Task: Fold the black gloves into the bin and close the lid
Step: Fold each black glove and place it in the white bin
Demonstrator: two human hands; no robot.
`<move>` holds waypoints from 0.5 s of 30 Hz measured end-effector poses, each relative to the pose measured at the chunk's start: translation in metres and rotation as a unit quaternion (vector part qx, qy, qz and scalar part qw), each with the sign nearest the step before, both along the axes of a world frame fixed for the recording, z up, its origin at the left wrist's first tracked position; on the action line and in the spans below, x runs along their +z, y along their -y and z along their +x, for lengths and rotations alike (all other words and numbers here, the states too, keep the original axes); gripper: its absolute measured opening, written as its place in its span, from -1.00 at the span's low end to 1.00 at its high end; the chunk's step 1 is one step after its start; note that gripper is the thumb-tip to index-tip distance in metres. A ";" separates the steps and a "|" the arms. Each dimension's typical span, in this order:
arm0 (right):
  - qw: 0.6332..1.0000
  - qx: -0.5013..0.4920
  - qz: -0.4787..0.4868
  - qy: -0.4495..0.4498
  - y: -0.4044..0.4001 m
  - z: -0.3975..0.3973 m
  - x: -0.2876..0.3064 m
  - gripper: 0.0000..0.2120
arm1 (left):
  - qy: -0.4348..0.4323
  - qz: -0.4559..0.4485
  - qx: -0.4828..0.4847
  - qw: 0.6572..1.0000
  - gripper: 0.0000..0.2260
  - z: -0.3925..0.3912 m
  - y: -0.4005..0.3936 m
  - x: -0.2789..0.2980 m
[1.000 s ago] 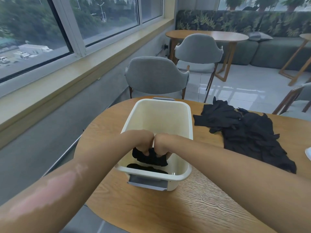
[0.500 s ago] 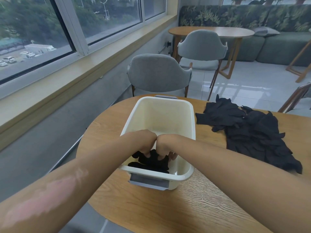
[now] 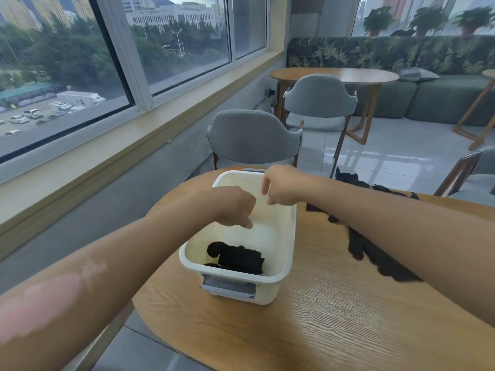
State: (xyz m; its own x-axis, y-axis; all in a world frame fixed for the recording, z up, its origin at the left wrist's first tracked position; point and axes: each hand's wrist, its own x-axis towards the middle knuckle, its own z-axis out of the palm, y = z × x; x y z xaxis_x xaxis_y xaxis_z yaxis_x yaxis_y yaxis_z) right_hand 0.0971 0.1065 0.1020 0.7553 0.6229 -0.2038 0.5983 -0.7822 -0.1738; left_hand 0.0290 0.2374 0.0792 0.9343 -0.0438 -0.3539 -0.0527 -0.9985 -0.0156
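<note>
Cream bin [image 3: 290, 236] on counter [image 3: 334, 317]: folded black gloves [image 3: 237, 258] at its 6 o'clock end. Left hand [image 3: 235, 207] and right hand [image 3: 284, 187] above, fingers loosely curled, empty. Unfolded glove pile [image 3: 375, 253] at 3 o'clock.

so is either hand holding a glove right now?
No, the left hand and right hand hang empty above the bin; folded gloves lie inside.

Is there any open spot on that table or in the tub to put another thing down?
Bare wood lies in front of the bin, towards the table's near edge. Inside, the far half is free beyond the folded gloves. Both hands hover there. Right of the bin it is crowded: the glove pile lies under the right forearm.
</note>
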 end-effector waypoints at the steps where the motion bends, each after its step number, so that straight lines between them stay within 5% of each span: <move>1: 1.000 -0.004 0.015 0.000 0.009 0.004 0.006 -0.74 | 0.008 0.000 -0.005 1.000 -0.70 0.000 0.004 0.008; 15: 0.992 -0.102 0.074 0.006 0.167 0.022 0.031 -0.82 | 0.083 -0.066 -0.094 0.990 -0.72 0.021 0.114 0.049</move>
State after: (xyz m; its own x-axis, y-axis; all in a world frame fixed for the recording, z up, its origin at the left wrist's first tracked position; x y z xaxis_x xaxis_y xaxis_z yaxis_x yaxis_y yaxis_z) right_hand 0.1196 -0.0607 0.1327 0.8707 0.4789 -0.1119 0.4322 -0.8537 -0.2904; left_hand 0.0504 0.1235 0.1283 0.9502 -0.2579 -0.1750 -0.2455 -0.9652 0.0897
